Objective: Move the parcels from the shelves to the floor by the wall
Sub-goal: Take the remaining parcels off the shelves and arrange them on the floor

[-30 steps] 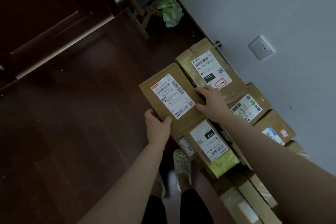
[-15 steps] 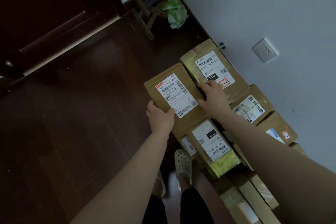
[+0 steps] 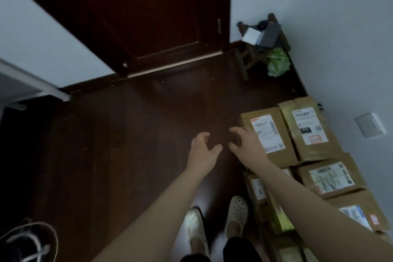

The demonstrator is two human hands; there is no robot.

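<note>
since the parcels (image 3: 270,134) sat packed tight against the wall (image 3: 340,49), likely for tidiness, the left hand (image 3: 203,151) and right hand (image 3: 246,147) hovered nearby, grips loose and empty

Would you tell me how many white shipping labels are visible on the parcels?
5: far-left parcel, far wall parcel, middle wall parcel, near wall parcel, and a low parcel beside the right forearm, which may hide more.

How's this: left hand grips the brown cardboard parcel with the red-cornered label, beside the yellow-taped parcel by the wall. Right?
No. Head view: the left hand holds nothing, over the dark wooden floor, apart from the brown cardboard parcel. The rest holds.
</note>
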